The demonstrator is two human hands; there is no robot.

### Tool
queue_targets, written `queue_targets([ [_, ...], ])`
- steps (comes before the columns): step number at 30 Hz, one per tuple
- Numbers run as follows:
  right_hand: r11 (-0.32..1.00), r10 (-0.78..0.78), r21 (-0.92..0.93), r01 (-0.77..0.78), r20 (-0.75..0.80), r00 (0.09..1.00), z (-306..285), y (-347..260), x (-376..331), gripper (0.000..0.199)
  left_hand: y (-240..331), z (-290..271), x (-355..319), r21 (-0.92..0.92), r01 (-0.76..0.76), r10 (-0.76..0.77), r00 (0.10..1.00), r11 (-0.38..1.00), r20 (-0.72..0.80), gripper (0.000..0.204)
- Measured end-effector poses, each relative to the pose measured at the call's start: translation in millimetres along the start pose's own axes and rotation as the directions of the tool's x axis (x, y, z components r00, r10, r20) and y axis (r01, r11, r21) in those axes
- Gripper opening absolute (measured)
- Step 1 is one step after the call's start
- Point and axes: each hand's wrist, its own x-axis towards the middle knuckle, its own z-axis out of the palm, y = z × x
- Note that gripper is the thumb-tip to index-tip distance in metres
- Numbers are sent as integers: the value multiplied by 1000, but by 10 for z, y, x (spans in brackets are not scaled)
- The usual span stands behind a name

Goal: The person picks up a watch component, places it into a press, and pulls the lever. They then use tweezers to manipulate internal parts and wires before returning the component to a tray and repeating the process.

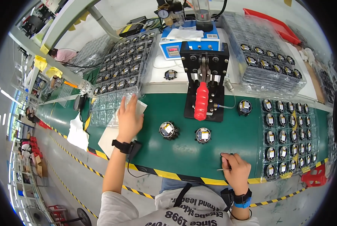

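Note:
My left hand (pixel 129 121) lies with fingers stretched out over the near edge of an empty clear plastic tray (pixel 100 109) and a white sheet (pixel 109 140). Near the front edge of the green mat, my right hand (pixel 237 171) is closed on a thin pale stick-like tool (pixel 223 169); most of it is hidden in the fingers. Between the hands lie two round black electronic modules with white labels, one left (pixel 168 130) and one right (pixel 202 135). Behind them stands a black toggle press (pixel 205 60) with a red handle (pixel 201 101). Another round module (pixel 245 107) sits right of the press.
A tray of round modules (pixel 289 137) fills the right side. Stacked trays stand at back left (pixel 125 62) and back right (pixel 270 71). Behind the press is a blue control box (pixel 170 51). A white cloth (pixel 78 132) lies left; a red stool (pixel 314 176) stands near right.

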Motion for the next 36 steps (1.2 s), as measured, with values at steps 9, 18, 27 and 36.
queue_targets([
  [9,992,106,65,-112,79,991,-57,-66,85,11,-111,-311,511,190,-75,74,997,979,14,73],
  [18,879,140,416,-235,247,959,-322,-343,856,13,828,-609,7,-537,-54,318,854,842,412,74],
  [27,525,-46,840,-136,188,981,91,-202,1411,20,549,-99,542,-701,20,334,869,713,364,62],
  [36,587,107,786,-193,162,981,154,-176,1232,28,497,103,563,-787,144,167,940,599,299,67],
])
